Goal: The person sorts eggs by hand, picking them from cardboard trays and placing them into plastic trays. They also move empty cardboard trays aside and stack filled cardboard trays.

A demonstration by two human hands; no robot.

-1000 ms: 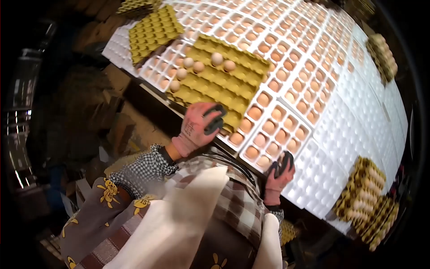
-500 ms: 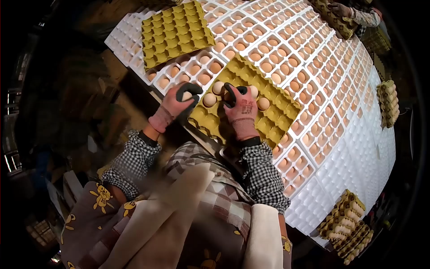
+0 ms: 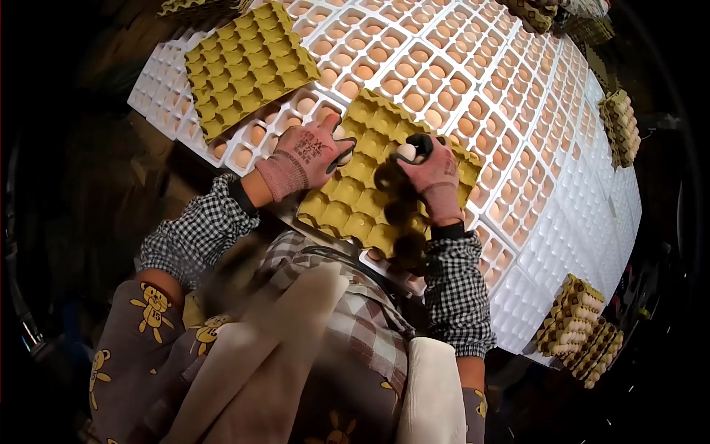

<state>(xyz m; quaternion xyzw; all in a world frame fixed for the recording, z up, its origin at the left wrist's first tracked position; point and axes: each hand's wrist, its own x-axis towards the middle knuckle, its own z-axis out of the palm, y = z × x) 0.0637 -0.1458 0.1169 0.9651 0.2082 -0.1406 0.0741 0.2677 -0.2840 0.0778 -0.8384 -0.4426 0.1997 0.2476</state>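
In its pink, dark-tipped glove, my left hand [image 3: 302, 154] is closed on eggs [image 3: 345, 157], parts of which show by the thumb and fingers. It is over the left edge of a yellow pulp egg tray [image 3: 351, 194]. My right hand [image 3: 438, 176], gloved the same way, is closed around a pale egg [image 3: 407, 152] above the right half of this tray. The tray's visible cups hold no eggs, and a dark shadow covers some of them. Beneath it lie white trays [image 3: 305, 95] with brown eggs in their pockets.
A second yellow pulp tray [image 3: 250, 70] lies at the upper left on the white trays. Egg-filled white trays [image 3: 510, 133] spread across the table; bare white ones [image 3: 584, 222] lie at the right. Stacked pulp trays with eggs [image 3: 571, 318] stand at the lower right. A person's sleeve [image 3: 588, 7] shows at top right.
The eggs that sat in the near yellow tray are out of its visible cups. My right hand has lifted an egg and moved right; my left hand has turned toward the tray. The view has shifted.
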